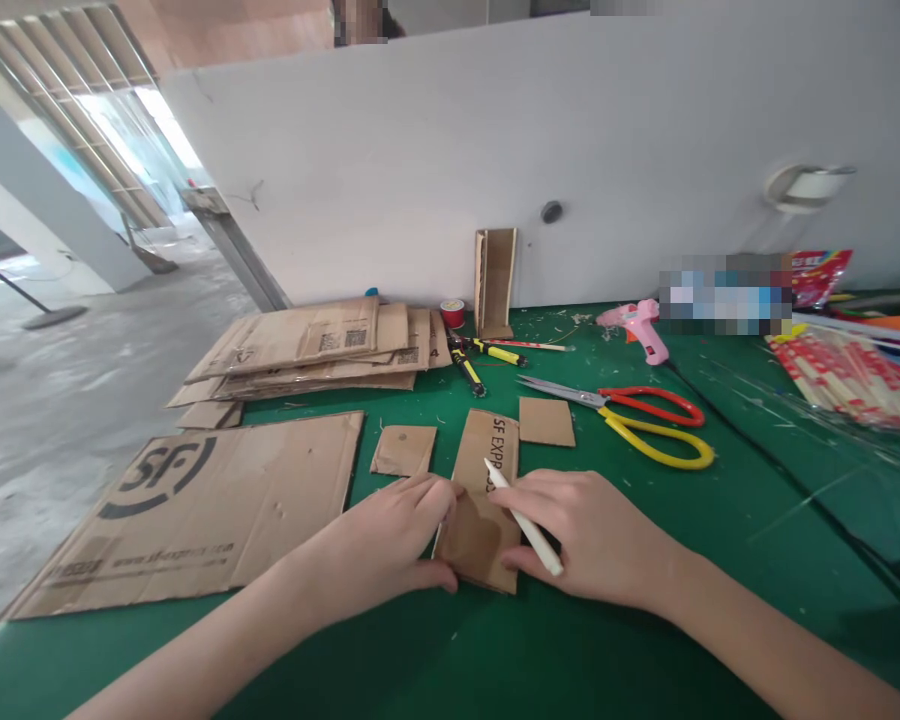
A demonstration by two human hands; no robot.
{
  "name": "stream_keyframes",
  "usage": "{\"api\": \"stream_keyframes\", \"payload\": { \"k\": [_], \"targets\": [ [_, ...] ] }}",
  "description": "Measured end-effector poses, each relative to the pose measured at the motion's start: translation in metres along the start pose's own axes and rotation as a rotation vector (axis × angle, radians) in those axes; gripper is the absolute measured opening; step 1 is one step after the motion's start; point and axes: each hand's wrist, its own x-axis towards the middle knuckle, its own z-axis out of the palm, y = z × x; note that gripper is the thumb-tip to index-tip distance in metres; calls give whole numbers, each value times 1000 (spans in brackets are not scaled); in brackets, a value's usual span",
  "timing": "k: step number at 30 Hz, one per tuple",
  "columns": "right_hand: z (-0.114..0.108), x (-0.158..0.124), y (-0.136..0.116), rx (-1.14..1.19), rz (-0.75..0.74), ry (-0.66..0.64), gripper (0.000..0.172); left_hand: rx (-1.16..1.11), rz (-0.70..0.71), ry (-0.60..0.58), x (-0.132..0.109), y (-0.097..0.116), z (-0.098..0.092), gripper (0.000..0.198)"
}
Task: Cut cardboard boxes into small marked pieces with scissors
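Observation:
A long cardboard strip [478, 545] printed "SF EXPRESS" lies in front of me on the green table, its far end pointing away. My left hand [401, 530] is closed on its left edge, thumb at the near side and curled fingers over the edge. A white pen [532, 538] rests in my right hand [589, 535], its pointed end aimed up and left above the strip. The right thumb and fingers also reach the strip's right edge. Beside the far half of the strip lie two small cardboard squares, one on the left [406, 450] and one on the right [547, 421].
Large scissors [596, 396] with red and yellow handles lie right of centre. A pink glue gun [640, 325] trails a black cord. Stacked cardboard [292, 335] and a large SF sheet [270, 500] are at left. A folded cardboard channel [499, 280] stands against the wall.

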Motion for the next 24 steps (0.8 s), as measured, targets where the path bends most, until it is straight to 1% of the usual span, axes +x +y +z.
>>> {"api": "stream_keyframes", "payload": {
  "k": [5,7,9,13,15,17,19,21,24],
  "targets": [
    [10,0,2,-32,-101,59,36,97,165,112,-5,-8,8,25],
    [13,1,3,-47,-124,71,37,144,210,148,-7,-10,12,22],
    [15,1,4,-66,-127,67,38,173,219,172,-9,-11,15,21],
    [15,2,4,-94,-121,61,39,164,181,201,-12,-14,20,19],
    [16,3,3,-101,-122,63,37,183,196,250,-13,-14,23,19],
    [16,3,2,-104,-118,69,36,273,259,321,-14,-13,26,17],
    [17,3,0,-108,-116,76,35,410,348,388,-16,-8,30,12],
    [17,4,-2,-116,-118,81,33,505,415,415,-18,-1,35,7],
    [16,4,-3,-112,-114,77,31,490,442,474,-20,9,43,15]
  ]
}}
